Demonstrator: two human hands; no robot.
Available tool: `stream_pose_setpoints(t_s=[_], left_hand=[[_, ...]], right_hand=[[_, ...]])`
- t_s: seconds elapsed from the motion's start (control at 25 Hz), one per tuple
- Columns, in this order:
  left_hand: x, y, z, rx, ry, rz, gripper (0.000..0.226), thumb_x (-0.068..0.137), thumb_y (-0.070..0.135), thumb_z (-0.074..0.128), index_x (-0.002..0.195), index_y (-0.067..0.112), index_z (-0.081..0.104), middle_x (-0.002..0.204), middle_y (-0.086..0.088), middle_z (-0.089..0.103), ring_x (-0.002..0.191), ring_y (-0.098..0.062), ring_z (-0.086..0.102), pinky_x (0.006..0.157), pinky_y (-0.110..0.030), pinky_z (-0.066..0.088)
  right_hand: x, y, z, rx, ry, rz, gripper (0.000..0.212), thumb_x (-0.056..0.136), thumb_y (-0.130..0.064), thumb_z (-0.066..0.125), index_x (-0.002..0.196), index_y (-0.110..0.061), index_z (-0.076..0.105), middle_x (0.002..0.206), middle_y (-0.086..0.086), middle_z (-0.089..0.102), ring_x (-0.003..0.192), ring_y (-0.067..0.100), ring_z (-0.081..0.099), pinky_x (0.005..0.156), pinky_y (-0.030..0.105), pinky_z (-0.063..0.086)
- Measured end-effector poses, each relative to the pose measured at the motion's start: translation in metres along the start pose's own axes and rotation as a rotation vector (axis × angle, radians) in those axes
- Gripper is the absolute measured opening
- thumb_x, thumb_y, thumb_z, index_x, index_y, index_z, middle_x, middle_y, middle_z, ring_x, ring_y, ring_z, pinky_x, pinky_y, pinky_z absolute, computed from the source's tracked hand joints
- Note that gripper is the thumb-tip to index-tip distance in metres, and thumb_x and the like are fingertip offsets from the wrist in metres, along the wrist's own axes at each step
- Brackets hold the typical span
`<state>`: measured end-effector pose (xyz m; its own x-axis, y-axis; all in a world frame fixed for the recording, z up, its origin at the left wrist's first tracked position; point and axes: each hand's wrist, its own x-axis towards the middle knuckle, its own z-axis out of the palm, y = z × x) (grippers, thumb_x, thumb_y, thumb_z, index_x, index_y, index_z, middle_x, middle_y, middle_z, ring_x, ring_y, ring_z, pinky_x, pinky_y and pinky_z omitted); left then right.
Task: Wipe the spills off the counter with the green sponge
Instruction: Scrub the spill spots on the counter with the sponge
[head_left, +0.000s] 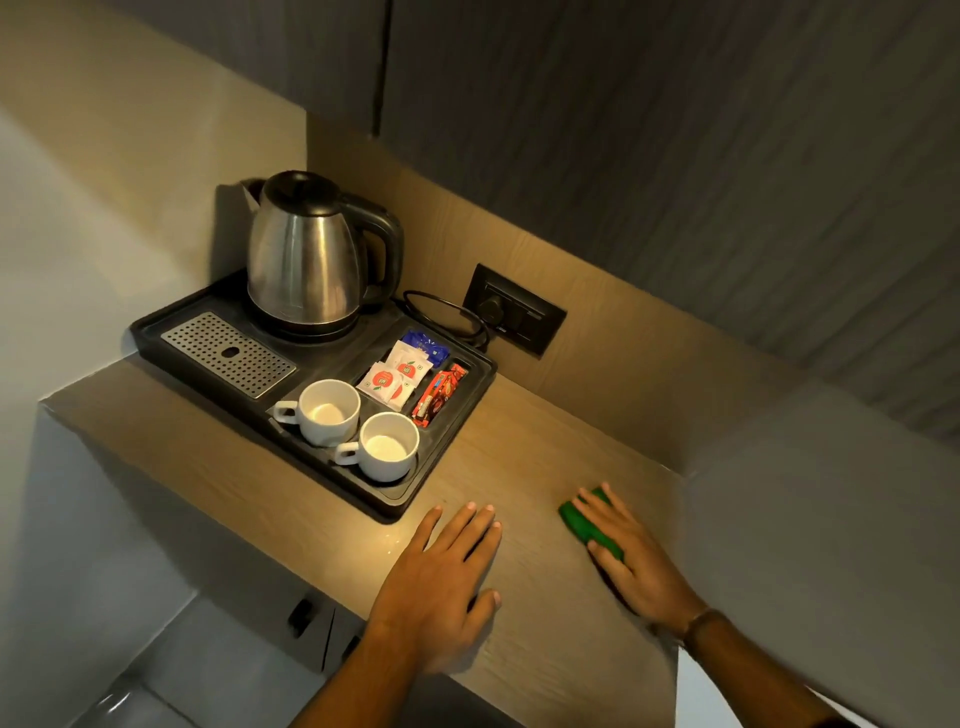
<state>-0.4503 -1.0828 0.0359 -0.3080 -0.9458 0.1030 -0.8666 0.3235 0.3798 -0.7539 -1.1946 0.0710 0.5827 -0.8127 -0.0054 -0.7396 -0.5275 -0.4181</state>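
Observation:
The green sponge lies on the light wooden counter near its right side. My right hand lies on top of it, fingers spread over it and pressing it down; only its left end and a strip between the fingers show. My left hand rests flat on the counter to the left of the sponge, palm down, fingers apart, holding nothing. A few faint specks glint on the counter just left of the left hand, near the tray's corner.
A black tray at the back left carries a steel kettle, two white cups, sachets and a metal drip grid. A wall socket with a plugged cord sits behind. A grey wall bounds the counter's right side.

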Motion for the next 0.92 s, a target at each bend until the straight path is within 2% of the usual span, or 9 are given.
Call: stream_pose_setpoints(t_s=[0.08,0.16,0.28,0.36,0.48,0.56,0.6,0.76,0.92], left_hand=[[0.001,-0.001,-0.001,0.013,-0.004,0.005,0.073,0.104,0.061,0.026,0.164,0.024,0.008,0.175,0.000,0.005,0.158,-0.017,-0.006,0.126,-0.049,-0.007],[0.000,0.000,-0.001,0.023,-0.016,0.007,0.073,0.104,0.061,0.025,0.164,0.023,0.007,0.175,0.001,0.002,0.159,-0.018,-0.006,0.128,-0.052,-0.003],[-0.002,0.002,-0.004,0.023,-0.029,0.015,0.074,0.103,0.059,0.024,0.164,0.021,0.006,0.175,-0.001,0.002,0.159,-0.019,-0.007,0.129,-0.055,0.002],[-0.003,0.003,-0.006,0.022,-0.045,0.011,0.074,0.103,0.058,0.024,0.164,0.020,0.005,0.175,-0.002,0.000,0.158,-0.020,-0.009,0.128,-0.055,0.000],[-0.002,0.002,-0.007,0.069,-0.057,0.023,0.074,0.104,0.058,0.022,0.164,0.018,0.002,0.175,-0.004,-0.002,0.158,-0.022,-0.011,0.128,-0.055,-0.002],[-0.001,0.002,-0.006,0.099,-0.059,0.031,0.074,0.104,0.058,0.021,0.164,0.017,0.004,0.175,-0.005,0.000,0.159,-0.023,-0.008,0.128,-0.056,0.002],[-0.001,0.002,-0.006,0.104,-0.064,0.036,0.074,0.104,0.057,0.021,0.164,0.017,0.006,0.175,-0.006,0.003,0.159,-0.024,-0.006,0.128,-0.057,0.004],[-0.002,0.000,-0.006,0.068,-0.069,0.046,0.074,0.103,0.056,0.026,0.163,0.015,0.013,0.174,-0.008,0.011,0.159,-0.025,0.002,0.128,-0.058,0.008],[0.000,0.002,-0.007,0.081,-0.079,0.048,0.074,0.104,0.057,0.028,0.163,0.015,0.011,0.174,-0.007,0.011,0.159,-0.026,0.002,0.128,-0.057,0.006]], right_hand=[[0.025,-0.008,-0.006,0.022,0.097,0.221,0.051,0.109,-0.018,0.052,0.157,-0.028,0.039,0.168,-0.007,0.028,0.160,0.022,0.008,0.129,0.055,0.015],[0.042,-0.041,0.003,0.026,0.144,0.335,0.052,0.108,-0.018,0.051,0.158,-0.025,0.036,0.168,-0.004,0.028,0.160,0.026,0.009,0.129,0.054,0.009],[-0.008,-0.073,0.036,-0.034,0.068,0.150,0.058,0.108,-0.028,0.045,0.161,-0.038,0.023,0.172,-0.013,0.019,0.161,0.015,0.001,0.130,0.045,0.000],[-0.060,-0.072,0.039,-0.068,0.043,0.098,0.060,0.108,-0.031,0.043,0.162,-0.042,0.018,0.173,-0.017,0.014,0.160,0.012,-0.002,0.128,0.043,0.001],[-0.056,-0.066,0.021,-0.011,0.147,0.340,0.056,0.109,-0.021,0.048,0.161,-0.030,0.029,0.171,-0.008,0.022,0.161,0.021,0.005,0.130,0.050,0.011],[-0.029,-0.082,0.023,0.021,0.251,0.512,0.053,0.108,-0.016,0.049,0.159,-0.022,0.035,0.168,-0.001,0.029,0.160,0.027,0.011,0.130,0.051,0.011],[-0.023,-0.096,0.031,0.029,0.271,0.522,0.053,0.108,-0.017,0.048,0.159,-0.023,0.034,0.169,-0.001,0.029,0.160,0.025,0.010,0.130,0.051,0.008],[-0.082,-0.123,0.066,-0.032,0.178,0.315,0.062,0.106,-0.033,0.043,0.162,-0.040,0.018,0.172,-0.015,0.018,0.160,0.009,-0.002,0.129,0.044,0.002],[-0.079,-0.117,0.054,0.005,0.298,0.533,0.059,0.107,-0.027,0.049,0.161,-0.031,0.027,0.169,-0.011,0.022,0.160,0.017,0.004,0.130,0.051,0.010]])
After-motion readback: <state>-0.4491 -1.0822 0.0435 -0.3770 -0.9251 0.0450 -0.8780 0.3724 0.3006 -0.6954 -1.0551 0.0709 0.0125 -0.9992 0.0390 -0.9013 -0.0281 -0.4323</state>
